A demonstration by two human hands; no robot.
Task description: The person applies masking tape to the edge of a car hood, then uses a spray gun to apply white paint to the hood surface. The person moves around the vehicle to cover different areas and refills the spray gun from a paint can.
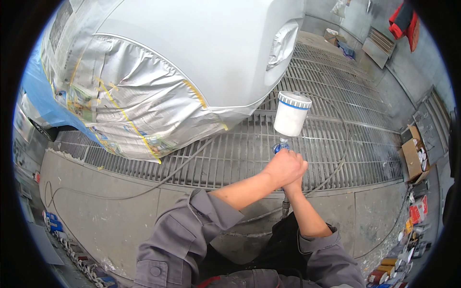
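My left hand (281, 167) is closed at the blue and silver spray gun (278, 148), over my right hand (295, 181), whose fingers are closed round the gun's lower part and mostly hidden. A white cup (291, 117) with a ridged lid and blue band stands on the gun. A hose fitting (286, 207) hangs below my hands. Ahead at upper left is a pale car body (201, 53), partly covered with crinkled paper (139, 96), yellow tape and blue sheeting (45, 105).
Metal floor grating (336, 149) runs under the car, crossed by grey hoses (101, 197). Concrete floor (96, 225) lies nearer me. At the right are cardboard boxes (412, 152) and several cans (390, 269); more cans (53, 221) line the left. A red cloth (408, 26) hangs at upper right.
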